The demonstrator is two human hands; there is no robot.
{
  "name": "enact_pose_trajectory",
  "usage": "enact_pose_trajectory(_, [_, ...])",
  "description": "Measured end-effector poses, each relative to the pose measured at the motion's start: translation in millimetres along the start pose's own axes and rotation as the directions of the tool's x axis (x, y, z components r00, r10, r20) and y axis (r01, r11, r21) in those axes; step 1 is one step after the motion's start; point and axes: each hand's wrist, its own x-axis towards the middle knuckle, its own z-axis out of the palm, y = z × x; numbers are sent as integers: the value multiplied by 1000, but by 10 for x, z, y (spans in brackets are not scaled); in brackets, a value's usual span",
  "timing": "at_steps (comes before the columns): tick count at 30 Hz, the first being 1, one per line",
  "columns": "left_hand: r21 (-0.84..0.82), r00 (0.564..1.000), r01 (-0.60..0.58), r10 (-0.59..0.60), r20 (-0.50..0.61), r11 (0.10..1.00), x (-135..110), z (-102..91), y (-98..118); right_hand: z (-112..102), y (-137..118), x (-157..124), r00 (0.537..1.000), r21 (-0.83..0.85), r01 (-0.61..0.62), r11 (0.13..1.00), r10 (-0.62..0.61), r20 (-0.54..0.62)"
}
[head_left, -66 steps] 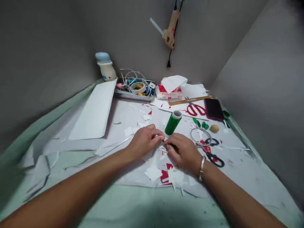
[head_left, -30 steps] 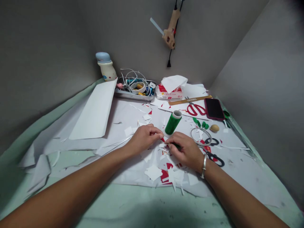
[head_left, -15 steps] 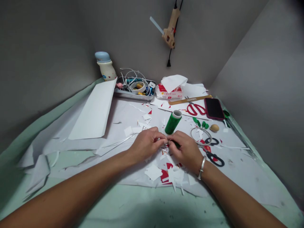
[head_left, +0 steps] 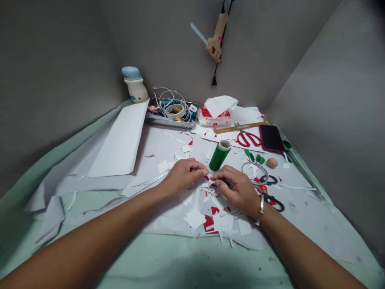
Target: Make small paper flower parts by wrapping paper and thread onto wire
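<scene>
My left hand is closed in a pinch just left of a green thread spool. What its fingertips hold is too small to make out. On the other side, my right hand, with a silver bangle at the wrist, is also closed. A small dark thing shows under its curled fingers, but its kind is hidden. The fingertips of both hands are close together, slightly apart. Red and white paper scraps lie beneath and in front of them.
Black-handled scissors and a wire ring lie right of my right hand. Further back are red-handled scissors, a phone, a tissue pack and a metal tray. A folded white sheet stands at left.
My fingertips have come apart a little. The left hand has shifted slightly left and up, the right hand slightly right. The spool stays in place.
</scene>
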Motion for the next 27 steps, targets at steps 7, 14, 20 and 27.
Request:
enact_pose_trajectory(7, [117, 996, -87, 85, 22, 989, -70, 78, 60, 54, 2, 7, 988, -48, -105, 993, 99, -120])
enact_pose_trajectory(14, [172, 988, -151, 146, 44, 973, -97, 83, 86, 114, 10, -14, 1000, -256, -2, 967, 9, 26])
enact_pose_trajectory(20, [120, 997, -73, 76, -22, 990, -42, 9, 72, 55, 11, -9, 995, -132, 57, 990, -44, 95])
enact_pose_trajectory(27, [40, 1000, -7, 7, -1, 999, -32, 35, 46, -4, 8, 2, 998, 3, -55, 998, 55, -41])
